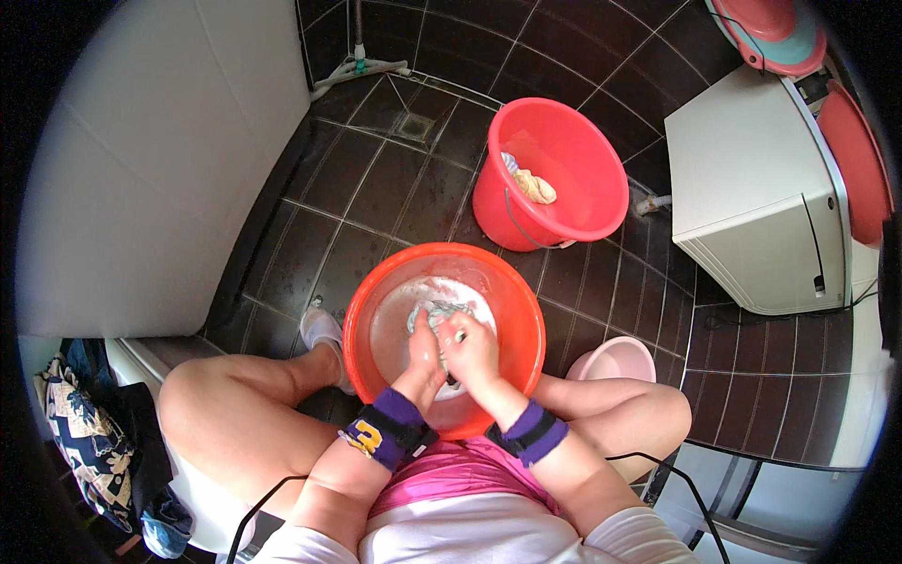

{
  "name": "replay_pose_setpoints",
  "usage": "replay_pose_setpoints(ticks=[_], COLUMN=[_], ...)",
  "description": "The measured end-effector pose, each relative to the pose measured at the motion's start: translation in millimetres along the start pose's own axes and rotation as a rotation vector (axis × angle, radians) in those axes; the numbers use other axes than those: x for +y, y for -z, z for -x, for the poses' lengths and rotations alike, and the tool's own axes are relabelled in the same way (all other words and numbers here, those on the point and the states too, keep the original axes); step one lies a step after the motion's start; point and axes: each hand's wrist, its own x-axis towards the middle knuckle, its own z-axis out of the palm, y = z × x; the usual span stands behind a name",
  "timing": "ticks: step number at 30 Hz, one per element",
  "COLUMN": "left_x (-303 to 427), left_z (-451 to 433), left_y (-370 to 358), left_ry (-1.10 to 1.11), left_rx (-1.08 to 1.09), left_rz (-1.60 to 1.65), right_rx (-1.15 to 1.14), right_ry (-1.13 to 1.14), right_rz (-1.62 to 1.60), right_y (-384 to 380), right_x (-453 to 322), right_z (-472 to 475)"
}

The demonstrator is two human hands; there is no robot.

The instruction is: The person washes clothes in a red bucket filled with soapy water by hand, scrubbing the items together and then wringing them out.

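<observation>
A wet, pale, patterned cloth (451, 307) is bunched up in an orange-red plastic basin (355, 317) between the knees. My left hand (424, 347) grips the cloth from the left, its fingers partly hidden by the fabric. Curled into a fist on the same cloth is my right hand (471, 347), close beside the left one. White suds (394, 338) float on the water around both hands. Each forearm wears a purple and black wristband.
Beyond the basin stands a red bucket (592, 169) holding a cream cloth (534, 187). A pink tub (624, 356) sits by the right knee. Dark tiles (373, 190) cover the floor around a drain (414, 127). A white appliance (747, 169) stands at right, and clothes (91, 451) lie at left.
</observation>
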Motion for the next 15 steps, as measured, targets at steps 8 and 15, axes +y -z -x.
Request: replay_pose_setpoints(ticks=[8, 15], left_x=[29, 29], left_z=[14, 1], left_y=[-12, -11], left_ry=[-0.178, 0.01], left_rx=[-0.21, -0.52], left_rz=[0.092, 0.055], right_rx=[-0.329, -0.721], right_ry=[-0.478, -0.81], right_rz=[-0.705, -0.967], right_y=[17, 25], right_x=[56, 54], right_z=[-18, -27])
